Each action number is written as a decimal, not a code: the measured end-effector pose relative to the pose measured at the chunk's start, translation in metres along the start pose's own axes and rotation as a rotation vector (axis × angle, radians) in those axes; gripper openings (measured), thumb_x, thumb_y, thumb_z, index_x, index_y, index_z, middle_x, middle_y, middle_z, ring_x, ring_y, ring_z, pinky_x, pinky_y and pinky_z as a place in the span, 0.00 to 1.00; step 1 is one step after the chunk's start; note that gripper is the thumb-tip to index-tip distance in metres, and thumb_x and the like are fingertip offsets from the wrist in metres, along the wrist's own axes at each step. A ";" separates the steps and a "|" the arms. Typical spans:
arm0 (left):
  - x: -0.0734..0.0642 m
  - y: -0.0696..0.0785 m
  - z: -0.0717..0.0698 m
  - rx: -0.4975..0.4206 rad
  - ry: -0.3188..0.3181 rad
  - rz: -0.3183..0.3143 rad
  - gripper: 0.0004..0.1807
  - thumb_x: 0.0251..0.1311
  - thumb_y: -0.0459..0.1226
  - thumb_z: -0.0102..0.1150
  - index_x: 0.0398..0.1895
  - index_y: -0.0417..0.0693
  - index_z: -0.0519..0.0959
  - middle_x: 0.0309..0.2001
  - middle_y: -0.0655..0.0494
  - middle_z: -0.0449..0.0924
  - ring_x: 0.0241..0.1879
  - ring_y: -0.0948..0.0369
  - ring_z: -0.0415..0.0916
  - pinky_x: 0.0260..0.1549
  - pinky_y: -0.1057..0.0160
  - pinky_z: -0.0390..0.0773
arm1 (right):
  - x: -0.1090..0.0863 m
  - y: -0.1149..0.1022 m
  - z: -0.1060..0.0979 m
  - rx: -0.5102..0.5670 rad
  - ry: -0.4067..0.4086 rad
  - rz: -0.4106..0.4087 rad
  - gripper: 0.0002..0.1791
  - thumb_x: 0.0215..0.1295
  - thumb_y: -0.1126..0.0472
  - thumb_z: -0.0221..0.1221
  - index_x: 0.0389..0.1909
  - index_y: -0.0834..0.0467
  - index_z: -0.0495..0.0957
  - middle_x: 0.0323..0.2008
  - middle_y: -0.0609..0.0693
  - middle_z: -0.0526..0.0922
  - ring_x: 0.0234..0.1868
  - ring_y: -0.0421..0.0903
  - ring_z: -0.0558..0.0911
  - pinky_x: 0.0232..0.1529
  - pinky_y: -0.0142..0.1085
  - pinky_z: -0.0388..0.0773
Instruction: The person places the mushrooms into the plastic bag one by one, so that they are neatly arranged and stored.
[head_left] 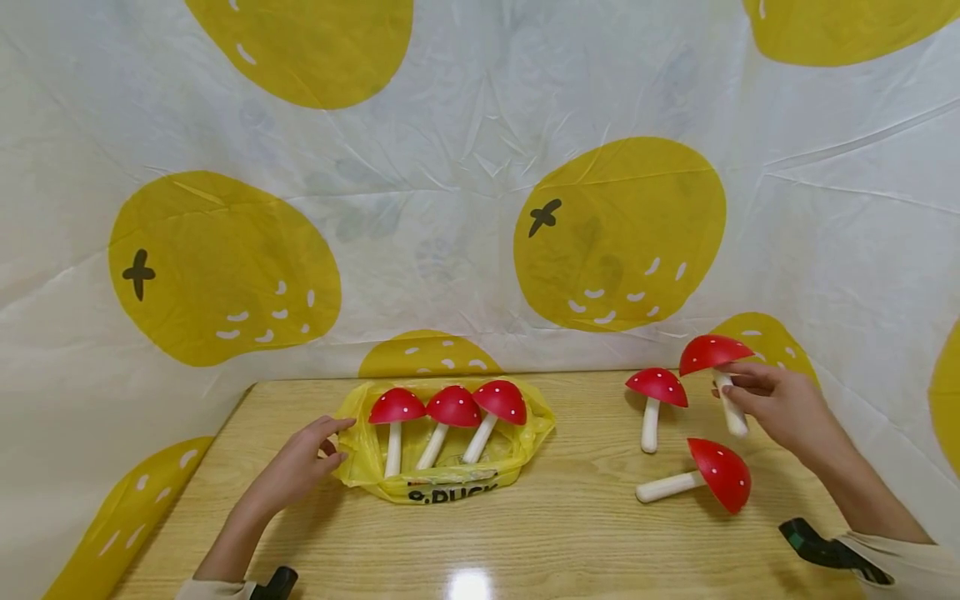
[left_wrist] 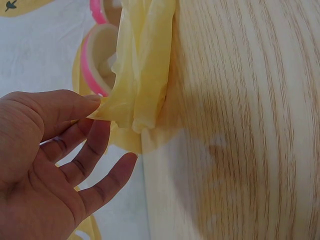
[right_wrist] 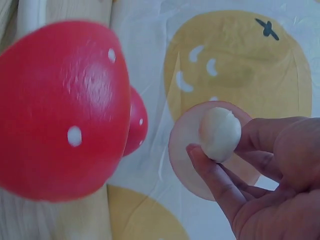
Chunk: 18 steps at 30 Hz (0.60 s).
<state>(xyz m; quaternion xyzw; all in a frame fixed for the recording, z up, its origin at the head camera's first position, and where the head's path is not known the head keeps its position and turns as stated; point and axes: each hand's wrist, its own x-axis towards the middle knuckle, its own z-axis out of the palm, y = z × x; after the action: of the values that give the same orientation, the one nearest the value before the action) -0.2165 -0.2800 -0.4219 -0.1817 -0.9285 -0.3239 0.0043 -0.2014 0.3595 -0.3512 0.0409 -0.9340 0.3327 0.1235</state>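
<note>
Past pale sleeve [head_left: 900, 565] at lower right, holding toy mushroom [head_left: 708, 357] by its stem in right hand [head_left: 780, 410] at frame right, pinching yellow bag [head_left: 358, 454] by its edge in left hand [head_left: 298, 457] at centre-left; likely mid-bagging, next needing leftward carry to three bagged mushrooms [head_left: 452, 408].

Three mushrooms [head_left: 453, 407] in bag [head_left: 450, 492]; two more mushrooms [head_left: 722, 477] on table [head_left: 585, 525], right of bag

The left-hand bag [head_left: 453, 492] is thin, crinkled, translucent plastic. The right-hand mushrooms [head_left: 657, 388] have smooth, glossy caps [head_left: 722, 477] and duller, pale stems [head_left: 669, 487]. The table [head_left: 585, 508] shows shiny wood grain; the far curtain [head_left: 450, 208] looks like creased, thin cloth.
</note>
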 end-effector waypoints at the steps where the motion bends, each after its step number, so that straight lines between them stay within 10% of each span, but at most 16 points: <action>1: 0.000 0.000 0.000 -0.001 -0.001 -0.001 0.27 0.63 0.25 0.62 0.66 0.33 0.73 0.51 0.46 0.78 0.38 0.59 0.76 0.30 0.67 0.77 | 0.000 -0.003 0.001 0.009 -0.001 -0.003 0.21 0.72 0.61 0.62 0.57 0.73 0.77 0.46 0.71 0.85 0.34 0.25 0.80 0.31 0.24 0.79; 18: 0.000 0.002 -0.001 -0.012 -0.009 0.000 0.27 0.64 0.25 0.62 0.67 0.34 0.73 0.51 0.47 0.78 0.39 0.59 0.76 0.30 0.67 0.78 | 0.005 -0.036 0.011 0.196 -0.201 0.076 0.30 0.73 0.47 0.59 0.67 0.62 0.74 0.60 0.63 0.79 0.42 0.35 0.83 0.40 0.34 0.83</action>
<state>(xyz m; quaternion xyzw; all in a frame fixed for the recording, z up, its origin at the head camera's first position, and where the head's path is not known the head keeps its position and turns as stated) -0.2160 -0.2790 -0.4200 -0.1830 -0.9266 -0.3286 -0.0012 -0.2025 0.3247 -0.3361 0.0505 -0.9057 0.4208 0.0120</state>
